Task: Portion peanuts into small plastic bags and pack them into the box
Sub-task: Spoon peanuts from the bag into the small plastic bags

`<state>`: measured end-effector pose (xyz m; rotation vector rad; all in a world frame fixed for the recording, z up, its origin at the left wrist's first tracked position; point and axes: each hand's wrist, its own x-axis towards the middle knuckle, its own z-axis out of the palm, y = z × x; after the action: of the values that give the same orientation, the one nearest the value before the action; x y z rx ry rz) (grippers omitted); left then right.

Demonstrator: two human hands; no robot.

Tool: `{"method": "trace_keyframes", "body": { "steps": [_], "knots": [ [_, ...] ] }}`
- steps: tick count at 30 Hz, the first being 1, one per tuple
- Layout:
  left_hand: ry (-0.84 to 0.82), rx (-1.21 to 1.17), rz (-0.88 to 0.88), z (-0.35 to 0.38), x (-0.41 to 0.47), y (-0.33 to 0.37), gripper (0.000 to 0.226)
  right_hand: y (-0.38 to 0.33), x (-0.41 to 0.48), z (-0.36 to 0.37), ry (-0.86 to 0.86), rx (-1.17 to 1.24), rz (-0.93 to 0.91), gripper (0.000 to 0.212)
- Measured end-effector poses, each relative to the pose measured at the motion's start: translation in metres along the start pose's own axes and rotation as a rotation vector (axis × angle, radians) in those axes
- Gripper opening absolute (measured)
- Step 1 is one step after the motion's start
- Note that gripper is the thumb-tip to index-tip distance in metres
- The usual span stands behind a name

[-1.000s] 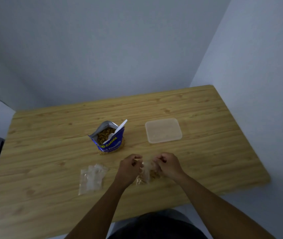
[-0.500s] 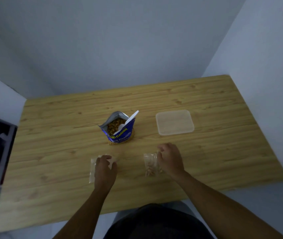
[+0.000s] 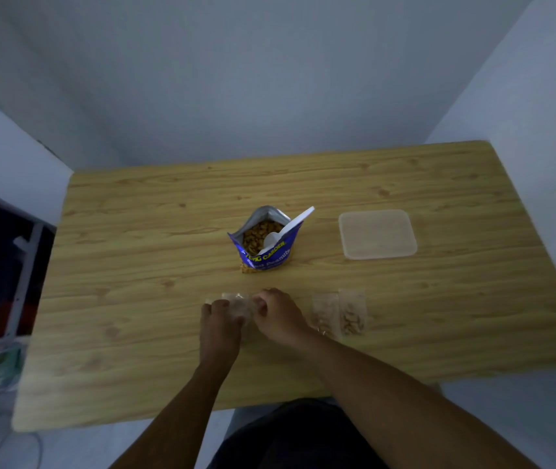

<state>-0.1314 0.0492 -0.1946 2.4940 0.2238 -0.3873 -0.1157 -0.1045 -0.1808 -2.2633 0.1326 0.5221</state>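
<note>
Pinching an empty clear plastic bag at 6 o'clock on the wooden table: left hand on its left edge, right hand on its right. Blue foil peanut pouch, open, white plastic spoon inside, at 12. Two filled small bags at 3. Translucent square plastic box, 1 o'clock.

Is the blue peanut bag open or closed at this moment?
Open. The blue peanut bag stands upright, its top spread; peanuts and a white spoon show inside.

Single head-worn wide-angle view, facing forward and down, close above wooden table
</note>
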Motion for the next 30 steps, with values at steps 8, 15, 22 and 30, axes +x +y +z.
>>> {"method": "trace_keyframes", "body": {
  "steps": [8,15,22,30],
  "knots": [
    [-0.019,-0.049,-0.039,-0.008,0.004,0.008,0.041,0.005,0.002,-0.001,0.089,0.206,0.157,0.010],
    [-0.003,-0.195,-0.009,-0.021,0.006,0.053,0.047,0.016,-0.008,-0.043,0.116,0.406,0.178,0.011],
    [-0.245,-0.433,-0.043,-0.018,0.010,0.106,0.050,0.015,-0.026,-0.082,0.180,0.657,0.125,0.022],
    [-0.388,-0.790,-0.043,-0.010,0.001,0.134,0.040,0.021,-0.043,-0.116,0.204,0.747,0.141,0.035]
  ]
}}
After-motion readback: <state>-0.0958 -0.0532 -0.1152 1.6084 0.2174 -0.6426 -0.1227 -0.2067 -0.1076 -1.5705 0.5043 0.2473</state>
